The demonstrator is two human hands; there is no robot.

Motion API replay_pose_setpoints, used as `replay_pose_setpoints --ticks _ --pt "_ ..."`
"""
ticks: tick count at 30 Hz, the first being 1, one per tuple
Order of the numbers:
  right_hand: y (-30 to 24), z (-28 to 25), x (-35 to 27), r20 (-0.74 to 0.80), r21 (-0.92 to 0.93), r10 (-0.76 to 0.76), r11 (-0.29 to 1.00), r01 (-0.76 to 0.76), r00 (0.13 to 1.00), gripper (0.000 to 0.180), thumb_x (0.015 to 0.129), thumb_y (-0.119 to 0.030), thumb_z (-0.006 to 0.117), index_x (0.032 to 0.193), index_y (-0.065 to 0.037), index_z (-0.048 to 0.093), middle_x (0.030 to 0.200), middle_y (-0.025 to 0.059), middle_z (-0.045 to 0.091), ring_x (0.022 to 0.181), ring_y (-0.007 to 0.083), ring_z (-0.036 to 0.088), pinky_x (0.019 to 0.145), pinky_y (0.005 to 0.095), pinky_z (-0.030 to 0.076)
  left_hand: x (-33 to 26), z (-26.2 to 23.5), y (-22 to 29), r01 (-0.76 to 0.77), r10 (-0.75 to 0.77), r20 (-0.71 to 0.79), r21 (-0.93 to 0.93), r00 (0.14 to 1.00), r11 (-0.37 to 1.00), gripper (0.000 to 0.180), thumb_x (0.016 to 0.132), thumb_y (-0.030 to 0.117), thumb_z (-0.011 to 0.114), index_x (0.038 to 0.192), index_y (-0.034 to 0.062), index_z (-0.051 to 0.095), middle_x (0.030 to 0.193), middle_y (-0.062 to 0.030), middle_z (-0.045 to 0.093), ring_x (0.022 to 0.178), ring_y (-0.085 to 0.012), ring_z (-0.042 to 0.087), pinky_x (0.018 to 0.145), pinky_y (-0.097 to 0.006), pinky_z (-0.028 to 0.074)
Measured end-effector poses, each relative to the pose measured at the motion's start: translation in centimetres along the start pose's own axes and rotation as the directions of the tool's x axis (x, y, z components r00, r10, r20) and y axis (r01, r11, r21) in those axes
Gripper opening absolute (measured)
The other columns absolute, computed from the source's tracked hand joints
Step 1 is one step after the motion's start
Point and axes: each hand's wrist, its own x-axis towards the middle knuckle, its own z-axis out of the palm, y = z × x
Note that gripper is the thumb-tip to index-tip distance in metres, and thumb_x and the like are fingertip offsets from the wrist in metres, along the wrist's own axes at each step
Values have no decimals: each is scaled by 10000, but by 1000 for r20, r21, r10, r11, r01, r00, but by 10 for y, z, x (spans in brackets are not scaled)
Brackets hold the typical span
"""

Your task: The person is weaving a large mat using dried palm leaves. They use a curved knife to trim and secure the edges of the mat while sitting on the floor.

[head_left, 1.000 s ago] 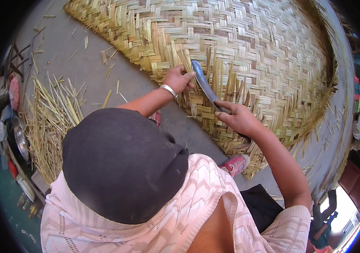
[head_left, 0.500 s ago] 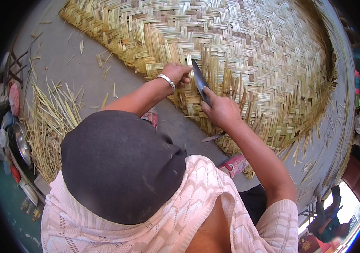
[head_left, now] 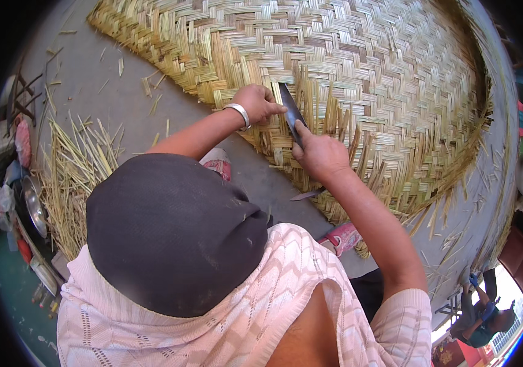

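A large mat [head_left: 347, 55] of flat pale-yellow strips in a zigzag weave lies before me, with loose strip ends [head_left: 335, 116] sticking up near its close edge. My right hand [head_left: 322, 156] is closed around a tool with a long dark metal blade [head_left: 290, 113]. The blade points away from me, its tip against the weave. A thin curved dark end [head_left: 307, 195] shows below that hand. My left hand [head_left: 256, 105], with a silvery bracelet at the wrist, is closed by the blade. Its fingertips press a pale strip [head_left: 276, 93]; its other fingers are curled.
Cut straw-like strips [head_left: 74, 177] lie heaped on the grey floor [head_left: 93, 79] at the left, with scattered bits beyond. A metal basin [head_left: 33, 205] and bags stand at the far left. Another person [head_left: 485, 321] is at the lower right.
My left fingertips have shifted slightly right and down, onto the blade's side. The strip they pinched stands less raised. The right hand has barely moved. The other person's pose differs.
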Motion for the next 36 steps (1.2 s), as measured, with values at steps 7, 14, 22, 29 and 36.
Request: replay_pose_setpoints --ticks 7,14,22,29,36 --pt "29 -35 -61 158 -126 -7 992 28 987 529 875 -325 554 1382 -189 488 817 168 694 735 346 682 688 471 544 3 10 -6 -92 216 -221 467 951 880 430 792 512 722 783 85 671 760 -141 682 720 -327 662 670 -443 511" --pt "74 -68 -122 120 286 -6 958 -29 993 594 871 -270 640 1433 -187 465 688 129 634 610 247 640 627 383 511 1 9 2 -140 186 -252 191 950 972 285 854 285 682 1008 45 663 899 -130 704 734 -269 687 676 -392 542" --pt "79 -52 -114 71 693 -9 720 -43 997 572 906 -224 653 1439 -139 462 692 12 520 629 82 468 614 263 446 6 24 17 192 80 358 -663 930 724 418 834 102 682 1223 71 532 927 -4 595 629 -118 635 521 -280 526" --pt "64 -49 -115 218 581 -90 812 -56 972 589 918 -152 639 1468 -167 427 719 -23 492 634 71 444 597 246 425 16 38 4 215 13 342 -618 940 756 211 897 235 706 1035 81 664 733 18 618 485 -62 519 447 -222 397" --pt "60 -38 -103 254 527 -142 850 -14 957 613 900 -248 628 1470 -182 412 730 99 579 645 200 566 663 342 491 2 29 -4 154 -32 216 -577 976 802 246 887 298 715 824 66 662 646 -8 634 443 -82 535 411 -228 419"
